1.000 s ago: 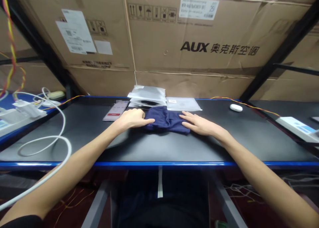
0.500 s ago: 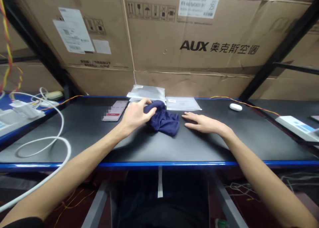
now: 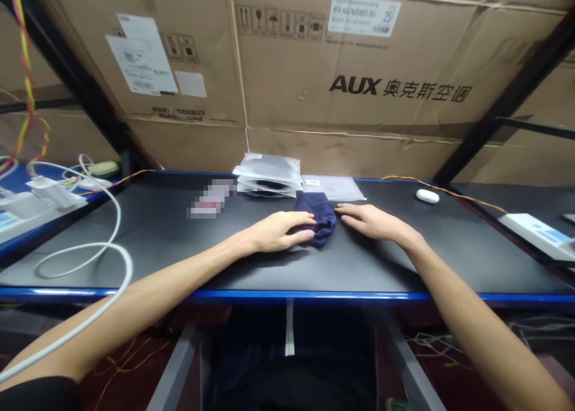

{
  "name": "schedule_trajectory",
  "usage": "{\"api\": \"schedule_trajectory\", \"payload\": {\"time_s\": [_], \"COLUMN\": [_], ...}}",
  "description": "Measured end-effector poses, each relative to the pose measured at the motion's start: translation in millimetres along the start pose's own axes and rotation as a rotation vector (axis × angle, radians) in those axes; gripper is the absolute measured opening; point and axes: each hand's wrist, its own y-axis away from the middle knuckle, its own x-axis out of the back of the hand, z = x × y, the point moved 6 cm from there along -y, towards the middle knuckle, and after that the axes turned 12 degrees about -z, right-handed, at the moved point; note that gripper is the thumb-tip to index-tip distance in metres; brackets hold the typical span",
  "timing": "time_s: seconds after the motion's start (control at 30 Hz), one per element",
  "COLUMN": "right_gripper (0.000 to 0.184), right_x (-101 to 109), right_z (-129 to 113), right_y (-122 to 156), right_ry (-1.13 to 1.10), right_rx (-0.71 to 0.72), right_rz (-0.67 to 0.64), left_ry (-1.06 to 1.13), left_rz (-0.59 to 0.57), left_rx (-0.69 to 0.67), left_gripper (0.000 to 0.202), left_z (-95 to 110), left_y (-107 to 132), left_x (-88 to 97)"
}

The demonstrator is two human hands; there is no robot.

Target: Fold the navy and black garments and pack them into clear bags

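A crumpled piece of navy blue cloth [image 3: 318, 210] lies on the black tabletop between my hands; its exact kind cannot be made out. My left hand [image 3: 285, 230] rests against its left side, fingers stretched over the fabric and thumb apart, not closed round it. On the other side, my right hand [image 3: 372, 221] lies low with fingers extended, the tips at the cloth's right edge. Behind the cloth are a stack of frosted plastic pouches [image 3: 268, 174] and a single flat zip pouch [image 3: 339, 188].
A phone [image 3: 211, 200], partly pixelated, lies left of the pouches. A small white case [image 3: 427, 196] sits at the right. Power strips [image 3: 536, 234] and a looped white cable [image 3: 119, 219] flank the black mat [image 3: 171, 267]. A large cardboard box [image 3: 287, 57] walls the back.
My left hand has let go of the cloth's raised upper left part and moved right and nearer. The cloth now lies lower and more compact, closer to my right hand, which has hardly moved.
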Motion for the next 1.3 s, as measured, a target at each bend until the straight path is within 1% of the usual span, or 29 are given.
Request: {"api": "schedule_trajectory", "payload": {"time_s": [0.03,0.1,0.13,0.17,0.2,0.27,0.33,0.37,0.5,0.6,0.67,0.77,0.9,1.03,1.1,1.17,1.23,1.3], "right_gripper": [0.05,0.05,0.051,0.053,0.055,0.057,0.057,0.057,0.053,0.052,0.053,0.053,0.057,0.063,0.072,0.078,0.077,0.075], "right_x": [3,6,5,3,-1,-9,-13,-13,-6,-2,0,1,1,0,-1,-2,-2,-1], "right_z": [-4,-15,-20,-26,-32,-40,-42,-42,-40,-42,-44,-44,-42,-44,-42,-38,-32,-29], "right_y": [0,0,0,-1,-2,-5,-6,-6,-1,2,4,6,8,8,8,9,12,17], "right_ry": [-0.029,-0.11,-0.148,-0.173,-0.182,-0.164,-0.138,-0.128,-0.121,-0.12,-0.11,-0.092,-0.06,-0.062,-0.06,-0.046,-0.035,-0.034], "right_rx": [0.012,0.046,0.07,0.096,0.119,0.145,0.145,0.139,0.108,0.089,0.08,0.069,0.063,0.094,0.102,0.077,0.043,0.014], "right_rz": [0.066,0.181,0.205,0.2,0.167,0.061,-0.024,-0.045,-0.044,-0.052,-0.062,-0.098,-0.136,-0.156,-0.168,-0.182,-0.185,-0.181], "left_ry": [0.033,0.056,0.044,0.019,-0.017,-0.094,-0.154,-0.172,-0.193,-0.183,-0.163,-0.143,-0.161,-0.194,-0.211,-0.218,-0.219,-0.227], "left_rz": [0.043,0.144,0.18,0.199,0.201,0.174,0.148,0.141,0.1,0.013,-0.053,-0.135,-0.153,-0.184,-0.173,-0.111,-0.037,0.001], "left_rx": [0.007,0.076,0.125,0.172,0.21,0.239,0.218,0.201,0.194,0.202,0.201,0.187,0.148,0.151,0.129,0.096,0.082,0.084], "left_gripper": [0.041,0.037,0.037,0.035,0.034,0.031,0.033,0.035,0.047,0.058,0.064,0.067,0.066,0.067,0.064,0.061,0.057,0.053], "left_z": [-4,-17,-24,-31,-38,-47,-51,-52,-58,-63,-64,-60,-52,-56,-57,-55,-51,-45], "left_y": [1,2,3,3,3,1,-1,-3,-10,-16,-19,-20,-19,-26,-31,-34,-32,-27], "left_x": [6.3,17.5,21.1,22.7,22.6,18.8,13.0,10.2,1.1,-3.4,-4.6,-4.6,-1.7,-3.3,-3.5,-1.1,1.8,2.7]}}
